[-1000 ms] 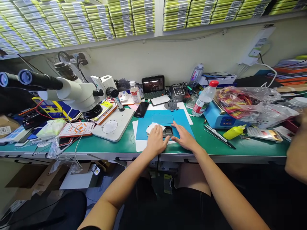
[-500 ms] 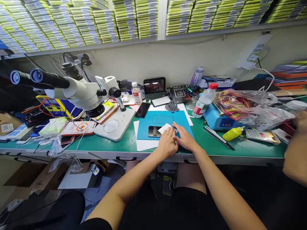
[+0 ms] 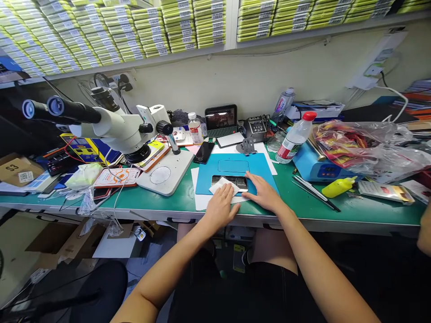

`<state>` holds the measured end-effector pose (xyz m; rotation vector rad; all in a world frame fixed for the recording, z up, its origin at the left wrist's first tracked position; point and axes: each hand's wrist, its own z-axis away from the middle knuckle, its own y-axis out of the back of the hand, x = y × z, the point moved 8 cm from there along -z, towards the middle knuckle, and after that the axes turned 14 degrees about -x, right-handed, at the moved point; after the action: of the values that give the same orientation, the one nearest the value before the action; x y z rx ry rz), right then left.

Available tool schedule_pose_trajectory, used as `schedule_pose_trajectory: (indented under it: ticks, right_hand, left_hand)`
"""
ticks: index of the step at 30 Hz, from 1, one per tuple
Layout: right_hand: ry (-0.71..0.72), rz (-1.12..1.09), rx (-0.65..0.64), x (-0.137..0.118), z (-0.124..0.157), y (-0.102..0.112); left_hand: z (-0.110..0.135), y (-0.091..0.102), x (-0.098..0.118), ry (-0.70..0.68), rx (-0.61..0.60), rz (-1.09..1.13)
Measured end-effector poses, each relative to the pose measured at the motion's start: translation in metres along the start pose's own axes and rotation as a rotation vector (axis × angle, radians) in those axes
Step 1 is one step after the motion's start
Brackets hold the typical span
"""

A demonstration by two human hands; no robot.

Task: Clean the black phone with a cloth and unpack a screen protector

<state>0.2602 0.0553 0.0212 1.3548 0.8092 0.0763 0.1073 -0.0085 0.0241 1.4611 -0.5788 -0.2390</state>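
A black-faced phone with a pale rim (image 3: 241, 182) lies flat on a blue mat (image 3: 205, 166). My left hand (image 3: 220, 205) presses a white cloth (image 3: 218, 184) onto the phone's left part, its fingers laid over the cloth and its thumb out to the side. Part of the cloth is hidden under those fingers. At the phone's right end rests my right hand (image 3: 262, 193), open, with fingers stretched and the index and thumb apart at the edge.
To the left stands a microscope (image 3: 117, 130) on a white base (image 3: 178, 172). A second phone (image 3: 204, 153) lies behind the mat. Right of it are a red-capped bottle (image 3: 294, 139), tweezers (image 3: 314, 192) and a yellow squeeze bottle (image 3: 338, 187). Another person's arm (image 3: 424, 231) shows at the right edge.
My left hand has slid left with the cloth, from the phone's right part to its left part, uncovering the right part. My right hand stays by the right end. The other person's arm has moved mostly out of view.
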Motion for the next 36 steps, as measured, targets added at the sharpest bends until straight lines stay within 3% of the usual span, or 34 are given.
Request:
schedule_pose_trajectory:
  ticks: [5,9,18,28,32,36]
  right_hand:
    - [-0.045,-0.012,-0.047,0.002,0.001,-0.002]
    - [-0.052,-0.010,-0.046,0.001,0.001,-0.001]
    - [-0.012,0.001,0.006,0.002,-0.002,-0.001]
    - [0.068,-0.038,0.037,0.002,0.002,-0.001]
    - [0.055,-0.018,0.018,0.003,0.002,-0.002]
    - [0.028,0.026,-0.025,0.001,0.002,-0.006]
  left_hand:
    - [0.005,0.010,-0.047,0.134,-0.003,-0.016]
    - [-0.002,0.010,-0.057,0.182,0.005,-0.022]
    - [-0.035,0.005,-0.036,0.194,0.018,0.001]
    - [-0.071,-0.002,0.034,0.013,-0.017,0.064]
    - [-0.064,0.000,0.037,-0.035,-0.018,0.052]
    - [-0.039,-0.003,0.042,-0.082,0.010,0.037]
